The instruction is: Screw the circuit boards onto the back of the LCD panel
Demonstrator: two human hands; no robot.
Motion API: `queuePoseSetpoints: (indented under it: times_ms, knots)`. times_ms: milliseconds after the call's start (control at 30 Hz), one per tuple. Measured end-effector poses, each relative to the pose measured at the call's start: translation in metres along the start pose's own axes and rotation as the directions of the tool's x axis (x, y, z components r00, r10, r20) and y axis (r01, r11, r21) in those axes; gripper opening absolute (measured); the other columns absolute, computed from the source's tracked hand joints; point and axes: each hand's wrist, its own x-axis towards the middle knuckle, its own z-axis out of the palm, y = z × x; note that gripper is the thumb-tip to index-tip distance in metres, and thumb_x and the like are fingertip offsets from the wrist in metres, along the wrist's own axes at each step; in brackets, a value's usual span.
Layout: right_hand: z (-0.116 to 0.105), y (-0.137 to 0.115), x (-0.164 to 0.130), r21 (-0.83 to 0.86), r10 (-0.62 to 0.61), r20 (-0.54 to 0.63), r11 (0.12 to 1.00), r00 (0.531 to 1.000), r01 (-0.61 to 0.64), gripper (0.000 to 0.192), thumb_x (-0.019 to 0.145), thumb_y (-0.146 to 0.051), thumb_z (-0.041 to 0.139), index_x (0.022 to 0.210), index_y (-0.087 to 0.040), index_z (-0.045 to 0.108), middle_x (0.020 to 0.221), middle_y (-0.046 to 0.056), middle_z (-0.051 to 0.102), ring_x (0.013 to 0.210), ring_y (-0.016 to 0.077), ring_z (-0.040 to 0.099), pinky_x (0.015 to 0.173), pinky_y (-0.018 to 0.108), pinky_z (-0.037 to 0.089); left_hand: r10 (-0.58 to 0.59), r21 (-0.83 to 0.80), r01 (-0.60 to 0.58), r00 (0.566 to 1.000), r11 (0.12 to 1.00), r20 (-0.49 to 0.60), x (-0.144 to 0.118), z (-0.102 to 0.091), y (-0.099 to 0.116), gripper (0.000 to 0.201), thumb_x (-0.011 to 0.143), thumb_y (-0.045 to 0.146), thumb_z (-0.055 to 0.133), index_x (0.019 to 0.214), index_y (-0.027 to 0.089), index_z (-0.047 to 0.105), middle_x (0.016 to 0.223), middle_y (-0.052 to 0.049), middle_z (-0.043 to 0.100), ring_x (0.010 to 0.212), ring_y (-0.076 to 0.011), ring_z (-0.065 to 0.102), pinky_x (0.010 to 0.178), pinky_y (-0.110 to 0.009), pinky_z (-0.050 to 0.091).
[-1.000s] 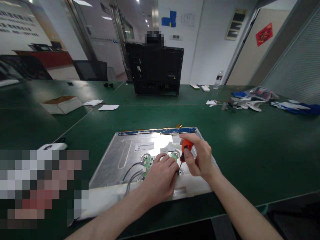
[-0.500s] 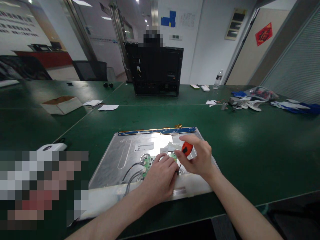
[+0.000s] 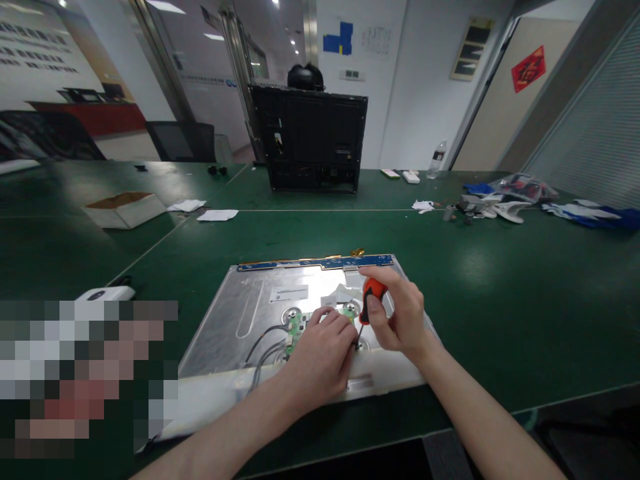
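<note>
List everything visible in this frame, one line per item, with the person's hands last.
screwdriver: 1, orange handle, upright over panel
circuit board: 1, green, on panel
panel: 1, silver metal, near table edge
table: 1, dark green
monitor housing: 1, black, far side
cardboard box: 1, white, left
water bottle: 1, clear, far right
left hand: on circuit board
right hand: grips screwdriver

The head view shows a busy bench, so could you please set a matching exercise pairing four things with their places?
Things:
1. screwdriver
2. left hand
3. cardboard box
4. water bottle

Places:
A. far left of the table
B. in the right hand
C. far edge of the table, by the wall
D. on the green circuit board

Pairs: 1-B, 2-D, 3-A, 4-C
</note>
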Motion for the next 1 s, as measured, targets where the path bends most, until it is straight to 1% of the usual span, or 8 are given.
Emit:
queuePoseSetpoints:
  times_ms: [67,233,367,533,667,833,900,1000]
  knots:
    - [0.0008,-0.0001,0.0002,-0.017,-0.013,-0.021,1.000,1.000,0.012,0.032,0.087,-0.017,0.044,0.118,-0.020,0.051,0.081,0.001,0.063,0.061,0.0128,0.058,0.052,0.024,0.047,-0.004,0.000,0.004,1.000,1.000,0.002,0.0000,-0.0002,0.0003,0.016,0.085,0.013,0.048,0.089,0.019,0.063,0.091,-0.007,0.066,0.091,-0.0243,0.058,0.100,-0.046,0.037]
    - [0.0041,0.0003,0.0003,-0.054,-0.018,-0.064,0.998,0.998,0.014,0.026,0.087,-0.019,0.052,0.113,-0.020,0.050,0.073,-0.003,0.059,0.054,0.0097,0.052,0.051,0.021,0.046,-0.020,-0.001,0.020,1.000,1.000,-0.001,-0.0006,0.0003,0.0009,0.015,0.086,0.014,0.049,0.088,0.019,0.064,0.093,-0.007,0.067,0.093,-0.0252,0.059,0.102,-0.046,0.036]
    - [0.0048,0.0004,0.0006,-0.044,-0.024,-0.049,0.999,0.999,0.022,0.024,0.087,-0.022,0.057,0.110,-0.020,0.051,0.075,-0.002,0.060,0.056,0.0099,0.053,0.053,0.022,0.046,-0.025,0.000,0.025,1.000,1.000,-0.001,-0.0013,0.0010,0.0004,0.016,0.086,0.014,0.050,0.093,0.019,0.063,0.097,-0.008,0.067,0.100,-0.0262,0.059,0.104,-0.046,0.035]
    - [0.0013,0.0001,0.0014,0.019,-0.027,-0.007,0.999,1.000,0.027,0.026,0.088,-0.023,0.047,0.113,-0.019,0.052,0.073,0.000,0.057,0.058,0.0129,0.054,0.053,0.025,0.046,-0.006,0.002,0.006,1.000,1.000,-0.009,-0.0013,0.0017,-0.0005,0.017,0.087,0.015,0.049,0.097,0.019,0.062,0.097,-0.008,0.067,0.100,-0.0258,0.059,0.103,-0.046,0.035]
    - [-0.0006,-0.0003,0.0009,0.053,-0.012,0.015,0.999,1.000,0.011,0.033,0.086,-0.019,0.042,0.117,-0.017,0.052,0.076,0.001,0.058,0.060,0.0138,0.055,0.053,0.026,0.046,-0.001,0.006,0.001,1.000,1.000,-0.022,-0.0008,0.0021,-0.0006,0.016,0.086,0.014,0.049,0.093,0.019,0.062,0.094,-0.007,0.067,0.094,-0.0251,0.059,0.102,-0.046,0.036]
    - [0.0007,-0.0010,0.0008,-0.019,-0.012,-0.018,1.000,1.000,0.011,0.031,0.085,-0.017,0.047,0.116,-0.018,0.051,0.078,0.001,0.061,0.060,0.0123,0.056,0.052,0.024,0.046,-0.003,0.002,0.003,1.000,1.000,-0.027,-0.0010,0.0013,0.0001,0.015,0.085,0.014,0.049,0.090,0.018,0.063,0.092,-0.007,0.067,0.092,-0.0248,0.059,0.101,-0.046,0.037]
    - [0.0024,-0.0005,0.0009,-0.048,-0.029,-0.040,0.998,0.999,0.027,0.029,0.086,-0.018,0.051,0.115,-0.020,0.051,0.080,0.001,0.063,0.061,0.0121,0.057,0.054,0.024,0.047,-0.008,-0.004,0.008,1.000,1.000,-0.022,-0.0012,0.0009,0.0003,0.015,0.086,0.015,0.050,0.089,0.018,0.063,0.093,-0.008,0.067,0.093,-0.0252,0.059,0.102,-0.046,0.037]
    - [0.0052,0.0012,-0.0001,-0.067,-0.034,-0.061,0.997,0.998,0.030,0.027,0.086,-0.021,0.057,0.113,-0.021,0.051,0.076,-0.001,0.061,0.058,0.0116,0.055,0.053,0.024,0.046,-0.015,-0.004,0.015,1.000,1.000,-0.012,-0.0013,0.0009,0.0002,0.015,0.086,0.014,0.050,0.091,0.018,0.064,0.095,-0.008,0.067,0.098,-0.0260,0.059,0.103,-0.047,0.036]
